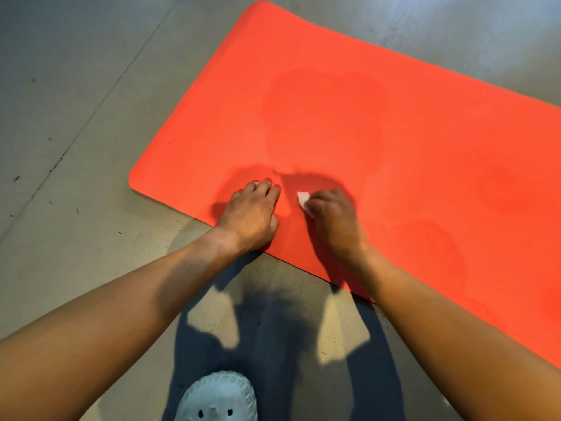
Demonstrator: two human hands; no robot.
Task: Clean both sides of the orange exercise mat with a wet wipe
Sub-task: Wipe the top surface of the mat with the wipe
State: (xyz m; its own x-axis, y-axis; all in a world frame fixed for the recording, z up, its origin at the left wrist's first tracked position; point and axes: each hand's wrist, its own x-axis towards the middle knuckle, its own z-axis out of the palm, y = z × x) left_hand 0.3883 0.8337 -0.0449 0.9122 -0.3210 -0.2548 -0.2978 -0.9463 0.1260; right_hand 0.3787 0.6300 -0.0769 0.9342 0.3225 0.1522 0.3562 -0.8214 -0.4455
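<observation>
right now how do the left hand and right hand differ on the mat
The left hand holds nothing, its fingertips resting on the mat; the right hand is curled round a white wipe. The left hand sits nearer the mat's rounded corner; the right hand lies farther along it. Both are on the mat, close to its near edge.
</observation>
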